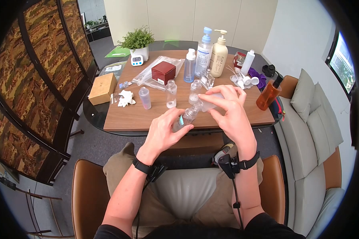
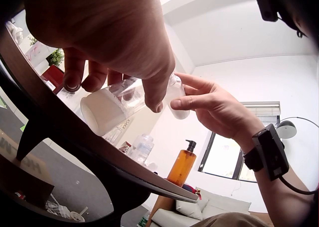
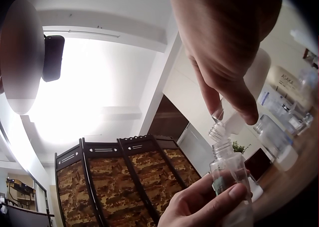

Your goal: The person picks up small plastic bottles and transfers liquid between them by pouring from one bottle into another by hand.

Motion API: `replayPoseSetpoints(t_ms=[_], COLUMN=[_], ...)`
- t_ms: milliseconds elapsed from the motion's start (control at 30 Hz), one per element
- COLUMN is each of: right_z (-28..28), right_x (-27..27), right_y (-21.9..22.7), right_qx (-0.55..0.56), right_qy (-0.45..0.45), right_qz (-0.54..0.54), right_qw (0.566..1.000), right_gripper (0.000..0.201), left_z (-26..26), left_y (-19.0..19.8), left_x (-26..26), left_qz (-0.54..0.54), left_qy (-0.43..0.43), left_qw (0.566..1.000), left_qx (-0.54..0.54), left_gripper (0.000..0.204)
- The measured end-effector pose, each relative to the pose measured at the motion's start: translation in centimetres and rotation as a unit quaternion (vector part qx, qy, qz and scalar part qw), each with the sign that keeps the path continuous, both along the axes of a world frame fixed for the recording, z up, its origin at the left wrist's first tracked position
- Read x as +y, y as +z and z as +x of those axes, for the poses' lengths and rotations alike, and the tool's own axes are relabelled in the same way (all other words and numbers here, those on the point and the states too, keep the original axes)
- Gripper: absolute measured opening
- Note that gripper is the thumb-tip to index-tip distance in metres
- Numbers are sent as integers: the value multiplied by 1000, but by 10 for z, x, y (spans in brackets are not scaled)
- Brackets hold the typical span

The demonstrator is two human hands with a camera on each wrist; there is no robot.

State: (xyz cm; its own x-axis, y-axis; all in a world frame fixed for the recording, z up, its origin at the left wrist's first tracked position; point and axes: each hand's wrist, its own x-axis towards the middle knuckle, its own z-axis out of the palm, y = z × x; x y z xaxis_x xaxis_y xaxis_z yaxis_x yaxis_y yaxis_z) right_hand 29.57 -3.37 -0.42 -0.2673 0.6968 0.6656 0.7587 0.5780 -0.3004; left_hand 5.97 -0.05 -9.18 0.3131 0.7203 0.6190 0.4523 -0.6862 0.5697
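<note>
My left hand (image 1: 162, 133) grips a clear bottle (image 1: 189, 114) near the table's front edge. Whitish contents show through its lower part in the left wrist view, and its open threaded neck leans toward the right. Between the fingers of my right hand (image 1: 232, 113) is a tipped frosted bottle (image 1: 209, 103), its clear threaded neck (image 3: 218, 132) right at the mouth of the clear bottle. Just beyond stand two uncapped clear bottles, one at the left (image 1: 171, 95) and one at the right (image 1: 195, 92), both with whitish contents low down.
A frosted purplish bottle (image 1: 145, 98) and crumpled tissue (image 1: 126, 98) lie left. Behind are a dark red box (image 1: 163, 73), a blue pump bottle (image 1: 190, 65) and a cream pump bottle (image 1: 219, 55). An amber pump bottle (image 1: 269, 95) stands at the right edge, near white caps (image 1: 246, 81).
</note>
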Motion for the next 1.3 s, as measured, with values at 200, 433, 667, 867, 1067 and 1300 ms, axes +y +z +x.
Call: replayPoseSetpoints(t_ms=[200,433,667,867,1067,1300], right_z=[0,-1,-1,-2,-2,-2], right_x=[0,-1,-1,-3,-3,-3], right_y=[1,1,2,3,4,4], right_qx=[-2,-1,-3,-5,-7,-12], right_qy=[-1,-2,-2,-7,-9,-9], right_qz=[5,6,6,9,9,12], right_qw=[1000,1000,1000,1000,1000,1000], right_gripper=[40,41,42,42,42,41], left_z=[1,0,0,0,0,0], left_y=[0,-1,0,-2,0,0], left_x=[0,0,0,1,0,0], left_qz=[0,11,12,14,16,17], left_qy=[-4,0,-2,-3,-1,-2], left_qw=[1000,1000,1000,1000,1000,1000], left_qx=[-1,3,2,2,10,4], left_gripper=[50,50,50,51,52,52])
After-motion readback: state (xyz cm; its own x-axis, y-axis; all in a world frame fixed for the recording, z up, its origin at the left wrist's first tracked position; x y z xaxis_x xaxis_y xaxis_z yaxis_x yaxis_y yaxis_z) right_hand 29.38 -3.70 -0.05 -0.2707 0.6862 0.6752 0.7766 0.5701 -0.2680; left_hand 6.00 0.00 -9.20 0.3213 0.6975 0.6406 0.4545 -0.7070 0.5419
